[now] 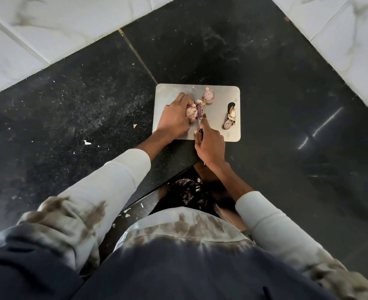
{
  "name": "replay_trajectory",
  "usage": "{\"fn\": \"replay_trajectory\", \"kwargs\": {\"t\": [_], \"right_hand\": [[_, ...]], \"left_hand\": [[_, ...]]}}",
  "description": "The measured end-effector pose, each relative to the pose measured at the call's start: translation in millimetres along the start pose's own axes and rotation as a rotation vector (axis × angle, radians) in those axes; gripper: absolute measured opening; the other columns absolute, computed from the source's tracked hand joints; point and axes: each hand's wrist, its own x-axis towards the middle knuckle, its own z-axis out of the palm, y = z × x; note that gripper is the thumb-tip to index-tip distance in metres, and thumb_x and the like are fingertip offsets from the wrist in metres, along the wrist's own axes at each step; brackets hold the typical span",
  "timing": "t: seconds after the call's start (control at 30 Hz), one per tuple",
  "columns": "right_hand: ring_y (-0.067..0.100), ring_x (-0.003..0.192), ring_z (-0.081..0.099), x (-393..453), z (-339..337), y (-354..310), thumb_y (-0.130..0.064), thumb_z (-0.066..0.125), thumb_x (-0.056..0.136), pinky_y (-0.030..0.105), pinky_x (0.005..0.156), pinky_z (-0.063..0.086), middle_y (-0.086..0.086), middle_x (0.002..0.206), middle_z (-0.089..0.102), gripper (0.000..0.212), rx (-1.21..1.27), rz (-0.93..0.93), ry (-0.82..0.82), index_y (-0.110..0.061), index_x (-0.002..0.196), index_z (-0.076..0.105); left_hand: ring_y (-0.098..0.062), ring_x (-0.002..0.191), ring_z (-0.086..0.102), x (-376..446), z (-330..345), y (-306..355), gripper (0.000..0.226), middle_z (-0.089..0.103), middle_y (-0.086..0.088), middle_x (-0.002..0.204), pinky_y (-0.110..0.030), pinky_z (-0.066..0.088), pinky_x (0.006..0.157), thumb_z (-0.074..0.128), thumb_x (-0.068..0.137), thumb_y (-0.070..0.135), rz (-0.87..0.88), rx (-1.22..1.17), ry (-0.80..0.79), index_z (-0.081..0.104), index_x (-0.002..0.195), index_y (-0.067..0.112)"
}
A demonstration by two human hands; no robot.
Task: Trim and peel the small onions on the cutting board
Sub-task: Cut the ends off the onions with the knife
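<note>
A steel cutting board [172, 92] lies on the black counter. My left hand [176, 118] grips a small purple onion [191, 110] on the board's left half. My right hand [210, 146] holds a knife [195, 105] by its handle, index finger stretched along the spine; the blade stands in the onion, with a cut piece [199, 109] just right of it. Another small onion [209, 96] sits at the board's far middle. A trimmed onion [227, 124] and peel scraps [232, 113] lie by the board's handle slot at the right.
The black stone counter [276, 83] forms a corner, edged by white marble-look tiles [49, 29]. Small peel bits [87, 142] dot the counter to the left. Below the counter edge, a dark bag with onion peels [187, 191] sits near my body.
</note>
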Motion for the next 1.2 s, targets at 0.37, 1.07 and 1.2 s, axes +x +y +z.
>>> {"fn": "replay_trajectory", "kwargs": {"t": [0.37, 1.07, 1.2], "right_hand": [[0.030, 0.067, 0.060, -6.7, -8.4, 9.1, -0.024, 0.059, 0.104, 0.038, 0.061, 0.045, 0.002, 0.074, 0.058, 0.018, -0.017, 0.050, -0.067, -0.019, 0.107, 0.042], [0.027, 0.081, 0.071, 43.9, -51.5, -2.2, -0.027, 0.044, 0.111, 0.046, 0.067, 0.063, 0.006, 0.108, 0.072, 0.013, 0.501, 0.213, 0.009, -0.020, 0.122, 0.047], [0.019, 0.102, 0.067, 50.1, -52.4, -1.0, -0.031, 0.062, 0.104, 0.036, 0.086, 0.061, 0.001, 0.119, 0.065, 0.027, 0.511, 0.271, -0.021, -0.019, 0.125, 0.048]], "left_hand": [[-0.018, 0.089, 0.064, 1.8, 1.1, -1.3, 0.044, 0.055, 0.008, 0.118, -0.043, 0.057, 0.081, 0.082, 0.077, 0.013, -0.005, 0.020, -0.004, 0.055, 0.110, 0.023], [-0.013, 0.105, 0.065, 7.9, -9.5, -14.9, 0.028, 0.069, 0.000, 0.113, -0.027, 0.056, 0.090, 0.078, 0.091, 0.011, -0.409, -0.664, 0.045, 0.065, 0.116, 0.012], [-0.027, 0.094, 0.067, 8.2, -7.8, -12.9, 0.011, 0.069, -0.016, 0.111, -0.039, 0.060, 0.073, 0.070, 0.098, 0.008, -0.615, -1.018, 0.018, 0.063, 0.106, 0.012]]}}
